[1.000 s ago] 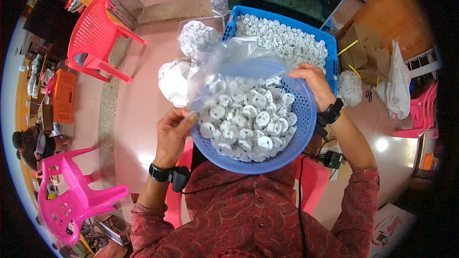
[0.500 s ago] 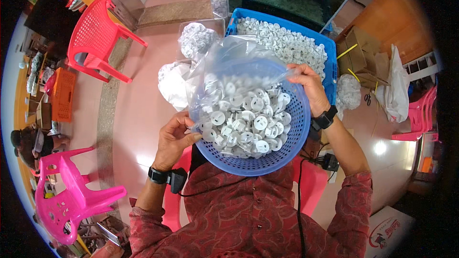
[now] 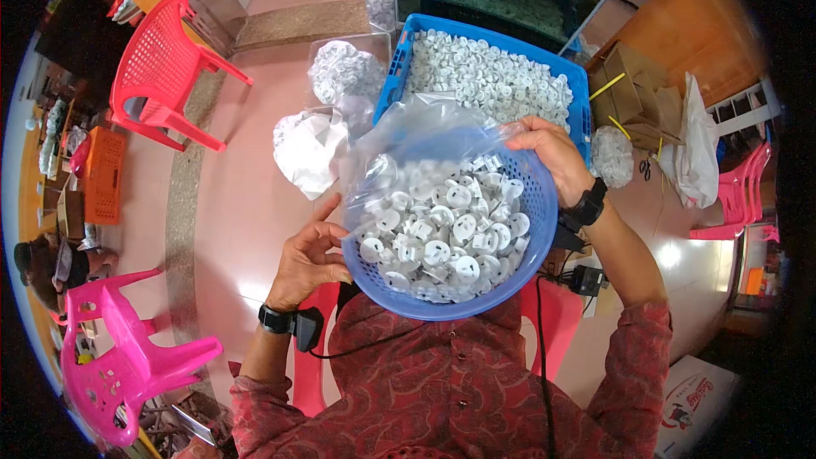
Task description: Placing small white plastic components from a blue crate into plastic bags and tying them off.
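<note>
A blue plastic basket (image 3: 544, 195) rests at my lap, holding many small round white plastic parts (image 3: 465, 227). Over its far side lies a clear plastic bag (image 3: 399, 138), its film spread across some of the parts. My right hand (image 3: 552, 153) pinches the bag's edge at the far right rim. At the left rim, my left hand (image 3: 308, 257) has thumb and fingers closed on the bag's near-left edge, with the index finger raised; the exact grip is partly hidden.
Beyond the basket stands a blue crate (image 3: 580, 85) full of similar white parts. Filled white bags (image 3: 310, 153) lie on the floor to its left. A red chair (image 3: 153, 59) and a pink chair (image 3: 127, 348) stand at left. Cardboard boxes (image 3: 637, 89) are at right.
The bag's film has come down lower and flatter over the basket. My left hand has shifted slightly down, its index finger now lifted. The right hand stays at the far right rim.
</note>
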Demonstrator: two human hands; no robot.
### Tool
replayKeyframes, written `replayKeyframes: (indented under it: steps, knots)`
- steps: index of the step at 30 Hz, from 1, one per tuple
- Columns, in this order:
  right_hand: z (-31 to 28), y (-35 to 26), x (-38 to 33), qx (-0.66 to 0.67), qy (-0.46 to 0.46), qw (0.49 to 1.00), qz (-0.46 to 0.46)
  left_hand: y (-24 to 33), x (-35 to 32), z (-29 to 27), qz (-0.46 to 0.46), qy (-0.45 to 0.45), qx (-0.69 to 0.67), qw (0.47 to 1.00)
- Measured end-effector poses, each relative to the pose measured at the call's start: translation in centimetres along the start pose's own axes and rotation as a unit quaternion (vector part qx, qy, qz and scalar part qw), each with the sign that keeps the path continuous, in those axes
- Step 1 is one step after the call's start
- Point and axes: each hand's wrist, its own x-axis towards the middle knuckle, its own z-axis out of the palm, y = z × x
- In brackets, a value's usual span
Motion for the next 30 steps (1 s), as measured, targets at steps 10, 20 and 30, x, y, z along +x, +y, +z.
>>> replayKeyframes:
  steps: [10,20,30]
  knots:
    - [1.1,1.3,-1.2,0.118,-0.063,0.989,-0.060,-0.7,-0.3,-0.6,0.038,0.065,-0.040,0.996]
    - [-0.5,3.0,0.2,-0.245,-0.038,0.903,-0.350,-1.5,0.7,-0.9,0.055,0.087,-0.027,0.994]
    - [-0.9,3.4,2.4,-0.152,-0.033,0.924,-0.349,-0.4,1.7,-0.8,0.033,0.051,-0.038,0.997]
